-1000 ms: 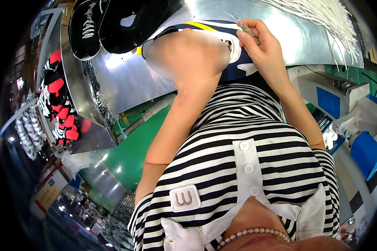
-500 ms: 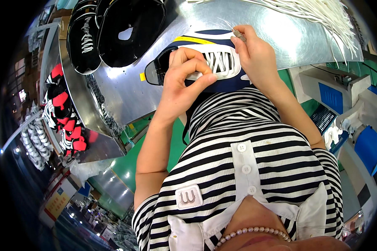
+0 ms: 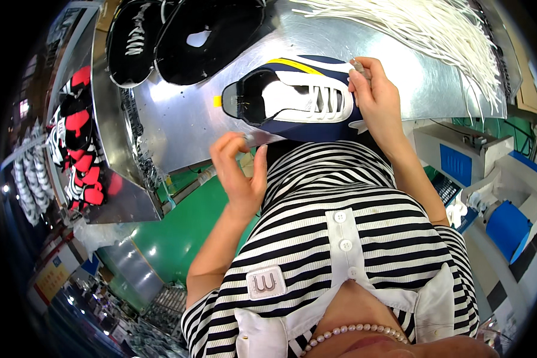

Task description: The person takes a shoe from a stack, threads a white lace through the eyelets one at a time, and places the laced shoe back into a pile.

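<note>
A navy, white and yellow shoe upper [image 3: 283, 123] lies sideways at the table's near edge, its black heel opening to the left and its toe to the right. White laces [image 3: 325, 102] cross its front. My right hand [image 3: 377, 98] is closed at the toe end, thumb and fingers pinching its rim. Something greyish shows at the right fingertips; I cannot make out whether it is a finger wrap. My left hand [image 3: 240, 170] is off the upper, just below the heel, with thumb and fingers apart. A pale band shows near one left fingertip.
Black shoe uppers [image 3: 188, 62] lie on the metal table [image 3: 179, 128] at the back left. A pile of white laces [image 3: 417, 27] covers its back right. Red, black and white uppers [image 3: 80, 143] hang beyond the left edge. A grey-and-blue machine [image 3: 450, 149] stands on the right.
My left hand has come off the laces, moved toward me and spread its fingers. The shoe upper and my right hand have shifted slightly nearer. The tongue area and heel opening are now uncovered.
</note>
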The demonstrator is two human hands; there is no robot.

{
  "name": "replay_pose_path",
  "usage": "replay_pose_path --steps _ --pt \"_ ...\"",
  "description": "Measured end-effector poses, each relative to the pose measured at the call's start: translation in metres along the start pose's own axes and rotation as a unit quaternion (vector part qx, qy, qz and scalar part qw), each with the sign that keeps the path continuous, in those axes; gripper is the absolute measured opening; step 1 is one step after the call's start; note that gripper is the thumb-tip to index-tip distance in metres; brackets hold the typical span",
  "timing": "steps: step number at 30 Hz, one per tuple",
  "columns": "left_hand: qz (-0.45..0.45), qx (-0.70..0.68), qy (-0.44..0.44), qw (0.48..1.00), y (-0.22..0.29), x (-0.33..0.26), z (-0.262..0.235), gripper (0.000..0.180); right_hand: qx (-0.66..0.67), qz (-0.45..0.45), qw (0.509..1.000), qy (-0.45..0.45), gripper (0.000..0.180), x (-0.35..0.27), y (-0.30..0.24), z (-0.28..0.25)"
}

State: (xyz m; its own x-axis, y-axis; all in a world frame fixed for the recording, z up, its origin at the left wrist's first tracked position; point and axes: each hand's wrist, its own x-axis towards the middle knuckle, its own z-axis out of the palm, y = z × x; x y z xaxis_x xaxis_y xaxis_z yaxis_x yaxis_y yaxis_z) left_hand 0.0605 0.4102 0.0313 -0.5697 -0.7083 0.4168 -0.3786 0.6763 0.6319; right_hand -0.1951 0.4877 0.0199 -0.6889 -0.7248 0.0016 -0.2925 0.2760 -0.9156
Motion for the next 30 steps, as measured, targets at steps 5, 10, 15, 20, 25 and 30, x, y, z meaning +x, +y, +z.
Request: replay_pose_path --steps 5,10,15,20,25,30 --pt "-0.465 -0.518 0.01 0.718 0.015 -0.009 0.006 0.048 0.083 0.0 0.994 -0.071 0.02 -0.008 -0.009 0.001" --pt "-0.366 -0.635 0.03 0.68 0.0 0.039 -0.031 0.034 0.286 0.161 0.907 -0.263 0.016 -0.01 -0.046 0.007" --pt "-0.179 -0.137 0.077 0.971 0.005 0.136 -0.124 0.028 0.273 0.063 0.946 -0.162 0.013 0.017 -0.022 0.012" --pt "-0.056 0.372 -0.038 0.926 -0.16 0.271 -0.064 0.04 0.163 0.005 0.984 -0.074 0.013 0.038 -0.015 0.015" --pt "0.059 0.308 0.012 0.95 -0.278 0.35 -0.021 0.049 -0.087 -0.085 0.992 -0.022 0.015 0.057 -0.028 0.006" --pt "0.069 0.306 0.041 0.949 -0.288 0.347 -0.029 0.051 -0.18 -0.182 0.966 0.026 0.017 0.103 -0.018 -0.016"
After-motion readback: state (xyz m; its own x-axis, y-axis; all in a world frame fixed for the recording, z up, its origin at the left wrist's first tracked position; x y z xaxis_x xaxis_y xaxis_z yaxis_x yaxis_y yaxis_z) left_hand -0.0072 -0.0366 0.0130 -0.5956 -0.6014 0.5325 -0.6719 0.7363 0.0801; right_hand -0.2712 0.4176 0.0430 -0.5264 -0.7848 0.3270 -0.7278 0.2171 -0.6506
